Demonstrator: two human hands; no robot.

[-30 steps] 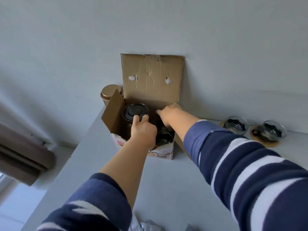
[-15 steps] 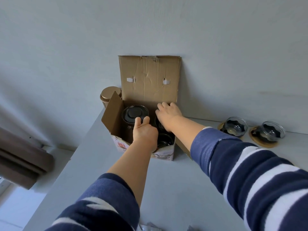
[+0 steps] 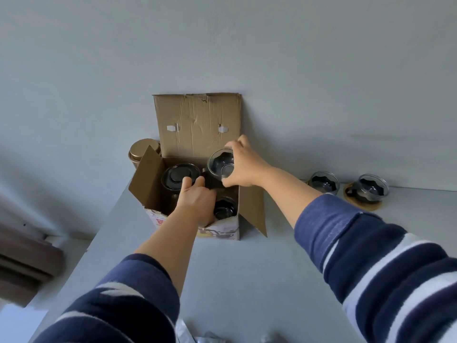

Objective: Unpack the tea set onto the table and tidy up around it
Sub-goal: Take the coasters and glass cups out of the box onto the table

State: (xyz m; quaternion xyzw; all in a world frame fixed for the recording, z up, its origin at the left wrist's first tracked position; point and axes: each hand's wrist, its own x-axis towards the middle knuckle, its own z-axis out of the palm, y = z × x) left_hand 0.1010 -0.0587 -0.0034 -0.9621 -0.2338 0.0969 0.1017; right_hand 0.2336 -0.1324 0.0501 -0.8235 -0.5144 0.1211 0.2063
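Pinching a glass cup [image 3: 220, 164], right hand [image 3: 243, 167]; left hand [image 3: 197, 199] spread inside box [image 3: 197, 125].

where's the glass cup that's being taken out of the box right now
In the head view the glass cup is in the right hand, lifted above the right back corner of the cardboard box.

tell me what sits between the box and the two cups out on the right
Nothing in the head view: the table is bare from the box flap to the nearer cup, with only the right forearm passing above it.
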